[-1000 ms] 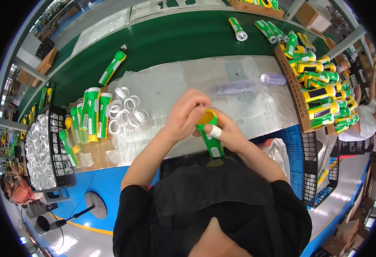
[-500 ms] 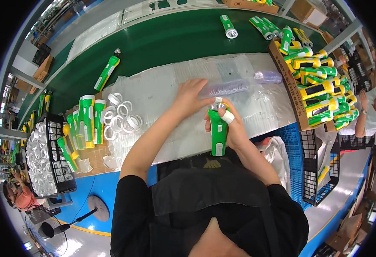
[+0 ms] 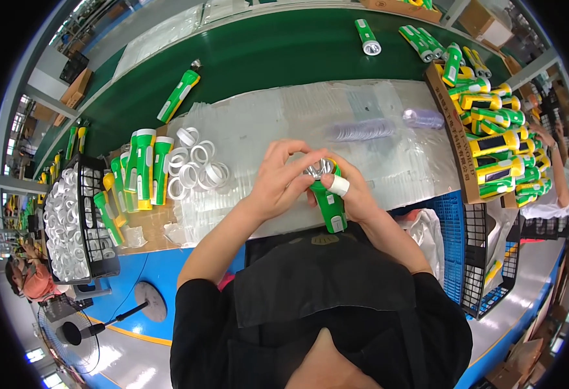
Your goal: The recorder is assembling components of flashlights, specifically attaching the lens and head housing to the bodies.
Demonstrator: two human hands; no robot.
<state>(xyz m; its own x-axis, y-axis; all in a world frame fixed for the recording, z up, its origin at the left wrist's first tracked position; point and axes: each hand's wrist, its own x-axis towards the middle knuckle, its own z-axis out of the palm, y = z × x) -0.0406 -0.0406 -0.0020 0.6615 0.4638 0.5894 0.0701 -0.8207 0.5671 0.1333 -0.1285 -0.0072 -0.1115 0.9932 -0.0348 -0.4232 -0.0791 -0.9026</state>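
Close in front of my body, my right hand is wrapped round a green flashlight, its head tilted up and away from me. White tape covers the right thumb. My left hand has its fingers bent together over the flashlight's shiny reflector. Whatever sits between those fingertips is hidden. Beyond the hands lies a row of thin clear discs, with a shorter stack of clear discs to its right. Several loose white rings lie to the left of my left hand.
Green and yellow flashlights stand at the left, next to a black basket of white rings. A cardboard box heaped with flashlights stands at the right. Single flashlights lie on the green belt. A blue crate is below right.
My left hand has come back from the row of clear discs to the flashlight's head. The flashlight now tilts more, still in my right hand. The whole view has shifted slightly.
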